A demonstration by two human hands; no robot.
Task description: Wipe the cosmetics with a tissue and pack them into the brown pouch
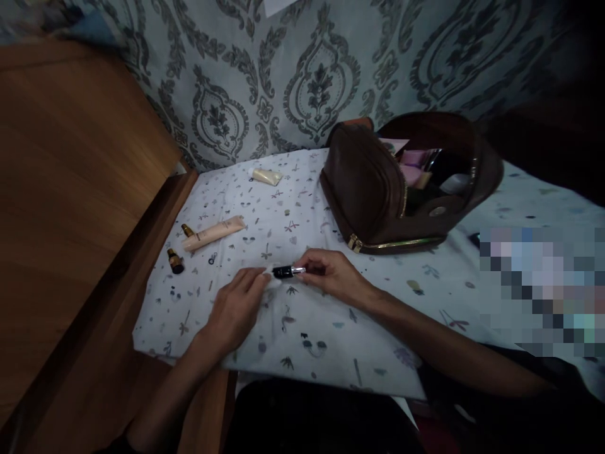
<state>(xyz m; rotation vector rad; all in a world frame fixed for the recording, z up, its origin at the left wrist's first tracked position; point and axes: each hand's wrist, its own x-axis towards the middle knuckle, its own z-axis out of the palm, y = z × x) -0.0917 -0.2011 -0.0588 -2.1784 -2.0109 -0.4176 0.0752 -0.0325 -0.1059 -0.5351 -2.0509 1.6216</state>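
Observation:
Over the front middle of the table, a small black bottle with a silver end [284,272] lies level between my hands. My right hand [328,271] pinches its silver end between thumb and fingers. My left hand [239,306] is closed at the bottle's black end, on a crumpled white tissue [273,281] that touches the bottle. Part of the tissue is hidden by the left fingers. Left of the hands lie a peach-coloured tube [215,233], a small dark bottle with a gold top [175,261] and another small gold-topped piece [188,230].
A brown leather cosmetic bag [366,189] stands unzipped at the back right, with pink and white items inside. A cream tube [266,176] lies near the wall. The patterned white cloth [326,350] covers the table. A wooden panel [80,189] borders the left; a blurred patch covers the right.

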